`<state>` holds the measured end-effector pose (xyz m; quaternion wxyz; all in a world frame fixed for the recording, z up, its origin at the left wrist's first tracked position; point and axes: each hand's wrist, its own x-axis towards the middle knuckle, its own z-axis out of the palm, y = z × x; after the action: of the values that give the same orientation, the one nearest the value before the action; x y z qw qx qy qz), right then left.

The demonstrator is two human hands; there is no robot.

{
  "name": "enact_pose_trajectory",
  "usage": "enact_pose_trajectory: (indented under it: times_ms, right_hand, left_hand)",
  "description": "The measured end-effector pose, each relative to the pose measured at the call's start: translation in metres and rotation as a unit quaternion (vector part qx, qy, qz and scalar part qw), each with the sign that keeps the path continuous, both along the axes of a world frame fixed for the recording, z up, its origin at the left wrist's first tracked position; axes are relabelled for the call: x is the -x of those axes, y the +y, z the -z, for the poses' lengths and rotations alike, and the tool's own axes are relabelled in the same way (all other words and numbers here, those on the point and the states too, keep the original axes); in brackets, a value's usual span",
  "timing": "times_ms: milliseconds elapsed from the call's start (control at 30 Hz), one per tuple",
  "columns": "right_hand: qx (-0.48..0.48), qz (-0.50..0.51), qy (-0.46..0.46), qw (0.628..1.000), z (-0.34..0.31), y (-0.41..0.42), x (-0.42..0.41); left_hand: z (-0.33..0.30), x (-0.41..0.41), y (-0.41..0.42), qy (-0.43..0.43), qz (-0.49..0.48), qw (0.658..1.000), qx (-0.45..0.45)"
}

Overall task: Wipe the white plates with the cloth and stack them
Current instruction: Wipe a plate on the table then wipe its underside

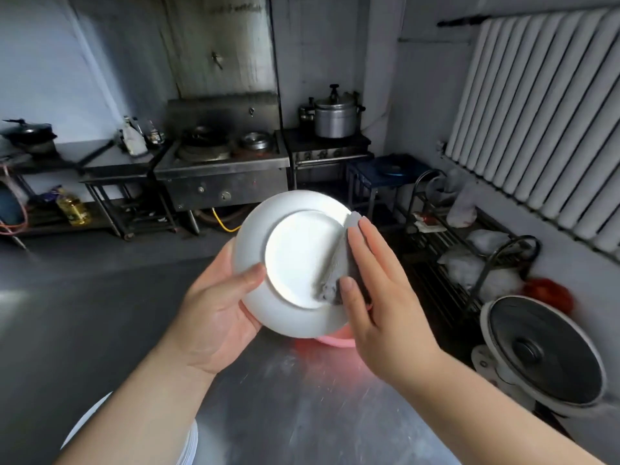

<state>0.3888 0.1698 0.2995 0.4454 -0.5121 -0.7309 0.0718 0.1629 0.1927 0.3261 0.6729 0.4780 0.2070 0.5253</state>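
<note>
- Nearest thing was a stack of white plates (193,444) at the bottom left edge, mostly hidden behind the left forearm, sitting on the brushed steel table (302,414), which looked scuffed and dull-shiny.
- Left hand (214,317) gripped the white plate (292,260) by its left rim, thumb curled over the edge and the fingers out of sight behind it.
- The plate was round, smooth and glossy, held up in the air over the table, tipped on edge with its underside and raised foot ring facing the camera.
- Right hand (375,297) had its fingers laid out straight, pressing the grey cloth (339,263) flat onto the right side of the plate. The cloth looked nubby and bunched into a long strip running near-to-far along the foot ring.
- Just under the plate a bit of pink plastic basin (335,340) poked out, throwing a reddish glow on the steel.
- On the right, a round fan (543,357) with a wire grille.
- Farther right, a wire rack (469,250) with white bags.
- Far back: a greasy steel stove (221,169), an aluminium pressure cooker (335,119), and a ribbed white radiator (543,122) on the right wall.
</note>
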Motion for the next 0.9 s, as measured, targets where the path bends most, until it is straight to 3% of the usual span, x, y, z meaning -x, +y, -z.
enact_pose_trajectory:
  times_ms: [100,200,333,500,600,767,833,900]
  right_hand:
    - [-0.008,0.004,-0.006,1.000,-0.007,0.005,0.003]
    - [0.028,-0.005,0.057,0.998,-0.035,0.025,-0.004]
    - [0.002,0.028,-0.003,1.000,-0.009,-0.004,0.017]
    - [0.040,0.049,0.002,0.998,-0.004,-0.003,0.020]
    - [0.048,0.045,0.051,0.997,-0.017,0.004,0.024]
    - [0.056,-0.006,0.149,0.987,0.018,-0.031,0.052]
    - [0.077,-0.010,0.209,0.975,0.005,-0.011,0.040]
    - [0.081,-0.015,0.204,0.975,-0.018,0.013,0.021]
  left_hand:
    - [0.003,-0.006,-0.007,-0.009,0.016,1.000,0.016]
    - [0.003,-0.010,-0.010,-0.008,0.015,1.000,0.010]
    - [0.003,-0.005,-0.007,-0.049,-0.016,0.999,0.013]
    - [0.019,-0.011,-0.014,-0.089,-0.014,0.995,0.049]
    - [0.015,-0.012,-0.011,-0.100,-0.013,0.994,0.034]
    - [0.017,-0.017,-0.014,-0.127,-0.014,0.991,0.037]
    - [0.016,-0.017,-0.018,-0.132,0.005,0.990,0.058]
    - [0.011,-0.015,-0.018,-0.126,0.014,0.986,0.109]
